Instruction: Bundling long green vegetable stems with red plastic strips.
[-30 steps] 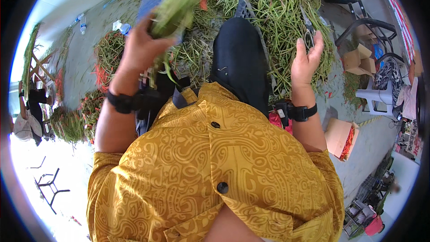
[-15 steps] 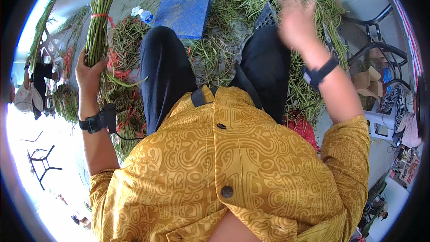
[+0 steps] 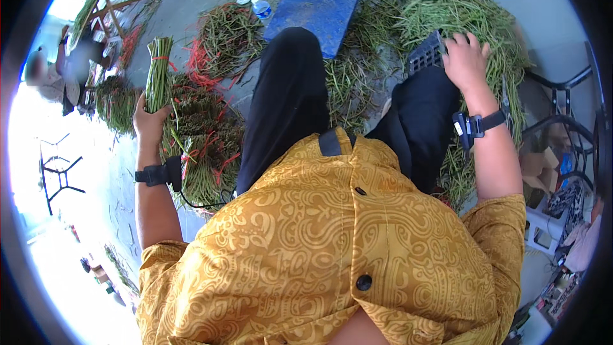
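My left hand (image 3: 151,121) is closed round the lower part of a bundle of long green stalks (image 3: 159,76), held upright at the left and tied with a red band near the top. Under and beside it lie more tied bundles of stalks (image 3: 204,112) with red strips among them. My right hand (image 3: 466,61) is open, fingers apart, over the near edge of a big heap of loose green stalks (image 3: 460,9). Close beside its fingers is a black plastic crate (image 3: 426,53) with a slotted wall, next to my right knee. Whether the hand touches the crate I cannot tell.
A blue platform (image 3: 316,9) stands on the floor ahead of my knees, with a plastic bottle (image 3: 261,7) at its left. Loose stalks (image 3: 354,86) lie between my legs. Black-framed chairs (image 3: 562,124) and a cardboard box (image 3: 539,169) are at the right.
The view has swung left. My left hand has lowered the bundle toward the other bundles. My right hand, blurred before, is now sharp, beside the crate and heap.
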`<state>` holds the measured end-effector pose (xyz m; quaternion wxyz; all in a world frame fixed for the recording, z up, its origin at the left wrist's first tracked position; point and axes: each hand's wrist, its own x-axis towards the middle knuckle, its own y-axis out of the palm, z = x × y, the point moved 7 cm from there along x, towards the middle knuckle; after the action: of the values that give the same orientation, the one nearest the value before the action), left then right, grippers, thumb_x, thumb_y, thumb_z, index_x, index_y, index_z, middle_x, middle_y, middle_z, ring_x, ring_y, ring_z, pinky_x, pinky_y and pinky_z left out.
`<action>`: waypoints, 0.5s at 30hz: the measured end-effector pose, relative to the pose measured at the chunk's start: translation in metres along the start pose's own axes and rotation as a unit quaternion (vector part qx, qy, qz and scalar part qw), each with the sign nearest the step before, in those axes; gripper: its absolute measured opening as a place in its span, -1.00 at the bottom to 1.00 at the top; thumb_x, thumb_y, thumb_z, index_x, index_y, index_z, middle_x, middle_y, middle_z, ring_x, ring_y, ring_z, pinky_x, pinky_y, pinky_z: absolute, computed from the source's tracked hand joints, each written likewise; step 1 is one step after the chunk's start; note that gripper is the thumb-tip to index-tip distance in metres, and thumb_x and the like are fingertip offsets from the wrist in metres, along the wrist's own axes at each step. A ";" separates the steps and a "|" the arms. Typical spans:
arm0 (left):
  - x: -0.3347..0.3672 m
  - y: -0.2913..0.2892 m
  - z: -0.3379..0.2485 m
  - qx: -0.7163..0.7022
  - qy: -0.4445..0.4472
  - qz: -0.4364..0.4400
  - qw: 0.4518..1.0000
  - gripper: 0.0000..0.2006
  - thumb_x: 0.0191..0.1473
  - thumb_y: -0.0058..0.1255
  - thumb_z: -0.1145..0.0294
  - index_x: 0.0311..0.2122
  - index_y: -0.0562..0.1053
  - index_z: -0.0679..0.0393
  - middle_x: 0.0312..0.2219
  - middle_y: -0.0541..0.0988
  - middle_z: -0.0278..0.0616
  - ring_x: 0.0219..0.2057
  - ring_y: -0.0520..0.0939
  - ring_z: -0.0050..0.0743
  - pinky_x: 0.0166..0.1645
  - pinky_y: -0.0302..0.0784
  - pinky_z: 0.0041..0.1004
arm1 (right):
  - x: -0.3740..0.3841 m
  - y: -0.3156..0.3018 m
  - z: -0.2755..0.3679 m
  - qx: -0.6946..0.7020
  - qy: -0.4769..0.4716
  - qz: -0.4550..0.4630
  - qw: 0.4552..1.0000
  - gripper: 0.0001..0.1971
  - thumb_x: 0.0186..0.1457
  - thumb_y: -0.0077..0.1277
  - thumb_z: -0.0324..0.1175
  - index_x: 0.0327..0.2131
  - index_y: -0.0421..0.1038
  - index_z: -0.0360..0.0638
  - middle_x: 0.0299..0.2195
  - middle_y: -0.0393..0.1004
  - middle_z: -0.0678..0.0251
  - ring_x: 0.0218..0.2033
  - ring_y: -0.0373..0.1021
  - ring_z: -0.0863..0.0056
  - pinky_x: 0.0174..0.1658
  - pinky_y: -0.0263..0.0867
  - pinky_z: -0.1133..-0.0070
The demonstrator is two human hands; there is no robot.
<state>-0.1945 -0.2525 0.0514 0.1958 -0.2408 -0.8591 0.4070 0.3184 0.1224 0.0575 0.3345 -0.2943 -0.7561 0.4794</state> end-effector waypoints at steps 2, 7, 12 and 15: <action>-0.006 -0.007 0.017 -0.027 -0.003 0.010 1.000 -0.33 -0.37 0.21 0.38 -0.01 0.32 0.24 -0.30 0.54 -0.13 -0.32 0.54 -0.41 -0.14 0.39 -0.47 | 0.025 -0.031 0.061 0.291 -0.085 0.119 0.946 -0.72 -0.02 -0.04 -0.31 -0.20 0.44 -0.13 -0.21 0.45 0.26 -0.08 0.28 0.38 0.03 0.08 0.31; -0.023 -0.027 0.042 0.059 -0.035 -0.028 0.997 -0.25 -0.42 0.22 0.30 0.03 0.29 0.21 -0.30 0.54 -0.04 -0.28 0.56 -0.30 -0.11 0.38 -0.43 | -0.044 -0.103 0.260 0.658 -0.377 0.476 0.445 -0.68 -0.03 -0.01 -0.45 -0.12 0.36 -0.23 -0.28 0.48 0.33 -0.31 0.38 0.59 -0.15 0.28 0.63; -0.045 -0.041 0.065 0.114 -0.045 0.003 0.992 -0.24 -0.43 0.20 0.30 0.05 0.28 0.11 -0.25 0.53 -0.03 -0.22 0.55 -0.21 -0.10 0.39 -0.40 | 0.018 0.002 0.218 0.217 -0.251 0.373 0.866 -0.74 -0.14 -0.13 -0.44 -0.32 0.46 -0.24 -0.32 0.49 0.19 -0.25 0.41 0.24 -0.14 0.30 0.43; -0.052 -0.057 0.077 0.190 -0.070 0.011 0.979 -0.24 -0.42 0.19 0.30 0.06 0.27 0.01 -0.22 0.51 -0.04 -0.19 0.53 -0.14 -0.09 0.39 -0.36 | 0.041 0.017 0.160 0.207 -0.220 0.138 0.943 -0.70 -0.13 -0.07 -0.34 -0.25 0.41 -0.20 -0.22 0.41 0.13 -0.13 0.30 0.17 -0.03 0.17 0.40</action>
<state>-0.2083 -0.3608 0.0438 0.1733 -0.1796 -0.7752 0.5803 0.1697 0.0752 -0.0001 0.1440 -0.2072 -0.6468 0.7197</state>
